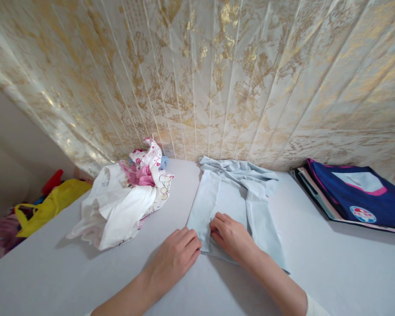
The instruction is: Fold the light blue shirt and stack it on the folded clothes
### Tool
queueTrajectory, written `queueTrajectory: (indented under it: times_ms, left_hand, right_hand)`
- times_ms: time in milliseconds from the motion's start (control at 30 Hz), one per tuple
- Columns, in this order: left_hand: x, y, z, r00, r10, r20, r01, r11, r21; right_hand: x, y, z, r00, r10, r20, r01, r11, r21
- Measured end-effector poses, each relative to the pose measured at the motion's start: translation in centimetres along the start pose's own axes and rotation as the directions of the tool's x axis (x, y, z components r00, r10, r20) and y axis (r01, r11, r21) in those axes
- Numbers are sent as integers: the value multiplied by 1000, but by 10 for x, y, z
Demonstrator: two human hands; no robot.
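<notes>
A pale blue garment (232, 197) lies spread on the white table, its two sides folded inward and its far end bunched up. My left hand (181, 250) rests at its near left corner, fingers curled together on the edge. On the folded left flap, my right hand (228, 230) has its fingers bent and pressed together at the cloth's inner edge. The undersides of both hands' fingertips are hidden.
To the left is a loose heap of white and pink clothes (118, 206). A stack of folded clothes with a navy top piece (342, 188) sits at the right. Behind hangs a gold-patterned curtain (210, 79). Beyond the table's left edge lies a yellow bag (52, 206).
</notes>
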State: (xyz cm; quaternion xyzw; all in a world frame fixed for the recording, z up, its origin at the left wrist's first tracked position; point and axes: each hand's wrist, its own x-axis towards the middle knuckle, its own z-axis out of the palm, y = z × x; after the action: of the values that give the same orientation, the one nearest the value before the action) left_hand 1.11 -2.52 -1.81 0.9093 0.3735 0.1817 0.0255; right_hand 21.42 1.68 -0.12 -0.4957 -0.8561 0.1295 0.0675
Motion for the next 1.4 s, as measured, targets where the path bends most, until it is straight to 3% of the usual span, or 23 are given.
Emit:
queueTrajectory:
  times_ms: [100, 467, 700, 900, 1000, 1100, 1400]
  left_hand:
    - [1, 0, -1, 1000, -9, -4, 9, 1000, 2]
    - [-1, 0, 0, 1000, -26, -8, 26, 1000, 9]
    - [0, -1, 2, 999, -35, 30, 34, 999, 18]
    - [5, 2, -2, 994, -46, 98, 38, 997, 73]
    - [5, 2, 0, 993, -34, 110, 24, 996, 89]
    - [3, 1, 4, 996, -15, 88, 7, 995, 98]
    - [9, -1, 4, 998, 70, 1, -69, 981, 184]
  right_hand:
    - [4, -4, 0, 1000, 10, 16, -10, 1000, -24]
    - [6, 1, 7, 993, 20, -113, -21, 1000, -6]
    - [11, 6, 13, 994, 11, -111, -12, 1000, -1]
    - [4, 4, 7, 984, -68, -167, 74, 997, 30]
    - [0, -6, 5, 945, -187, -267, 219, 971, 96]
    - [-2, -12, 9, 929, -278, -244, 327, 926, 189]
    - [-3, -8, 16, 981, -134, -137, 181, 886, 427]
